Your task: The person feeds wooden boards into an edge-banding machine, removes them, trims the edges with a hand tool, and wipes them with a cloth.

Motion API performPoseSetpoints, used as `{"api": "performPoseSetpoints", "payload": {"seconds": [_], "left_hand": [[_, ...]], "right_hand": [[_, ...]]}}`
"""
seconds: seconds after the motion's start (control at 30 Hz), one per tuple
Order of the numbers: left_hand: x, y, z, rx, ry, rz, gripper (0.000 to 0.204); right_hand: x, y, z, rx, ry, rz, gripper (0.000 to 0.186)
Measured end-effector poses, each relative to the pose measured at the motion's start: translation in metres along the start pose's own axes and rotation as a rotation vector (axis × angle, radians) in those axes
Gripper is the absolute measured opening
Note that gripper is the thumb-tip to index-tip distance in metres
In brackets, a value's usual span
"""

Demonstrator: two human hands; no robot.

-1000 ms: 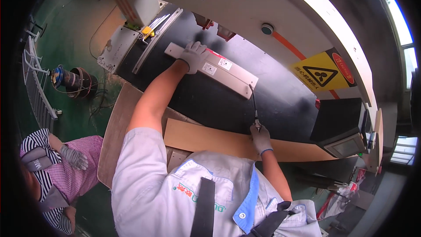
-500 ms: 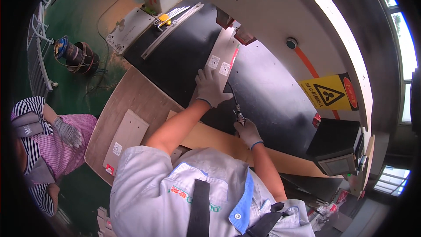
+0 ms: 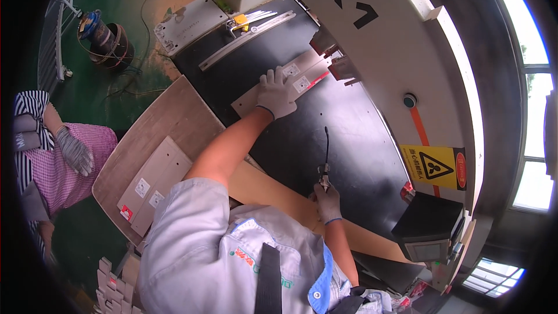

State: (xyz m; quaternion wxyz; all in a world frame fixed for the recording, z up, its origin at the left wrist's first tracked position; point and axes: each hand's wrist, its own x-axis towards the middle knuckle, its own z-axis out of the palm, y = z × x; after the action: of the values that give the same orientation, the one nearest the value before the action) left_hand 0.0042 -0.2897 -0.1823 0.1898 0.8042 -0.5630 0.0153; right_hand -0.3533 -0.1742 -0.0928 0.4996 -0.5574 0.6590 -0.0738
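Beige panel [image 3: 311,68] lies aslant on the black worktable [image 3: 290,145], far end near the white machine [image 3: 378,40], open room to its right. The spread left hand [image 3: 276,93] rests on it; the right hand [image 3: 327,200] grips, probably, a blow gun [image 3: 325,173]. Green floor [image 3: 87,227] lies left.

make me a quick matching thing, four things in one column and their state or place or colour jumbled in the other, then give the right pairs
Things
1. left hand
2. right hand
3. warning sign
4. co-worker's gloved hand

Places, states, colours
A. yellow with a black triangle, on the pale machine
B. in front of a pink checked garment
C. fingers spread on a labelled board
D. gripping a thin-tipped tool

Right pairs: 1-C, 2-D, 3-A, 4-B
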Motion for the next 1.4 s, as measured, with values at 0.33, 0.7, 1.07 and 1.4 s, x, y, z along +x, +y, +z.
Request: {"api": "performPoseSetpoints", "payload": {"seconds": [0.33,0.7,1.07,1.4], "left_hand": [[0.058,0.028,0.025,-0.057,-0.121,-0.036,0.081],[0.010,0.017,-0.012,-0.073,-0.069,-0.190,0.096],[0.001,0.024,0.019,0.028,0.061,-0.155,0.080],[0.004,0.028,0.004,-0.034,-0.051,-0.170,0.082]], "right_hand": [[-0.020,-0.044,-0.003,0.132,0.091,0.081,0.028],[-0.053,-0.082,-0.006,0.105,0.121,0.067,0.031],[-0.069,-0.106,-0.005,0.304,0.229,-0.163,0.023],[-0.090,-0.121,-0.021,0.338,0.322,-0.285,0.015]]}}
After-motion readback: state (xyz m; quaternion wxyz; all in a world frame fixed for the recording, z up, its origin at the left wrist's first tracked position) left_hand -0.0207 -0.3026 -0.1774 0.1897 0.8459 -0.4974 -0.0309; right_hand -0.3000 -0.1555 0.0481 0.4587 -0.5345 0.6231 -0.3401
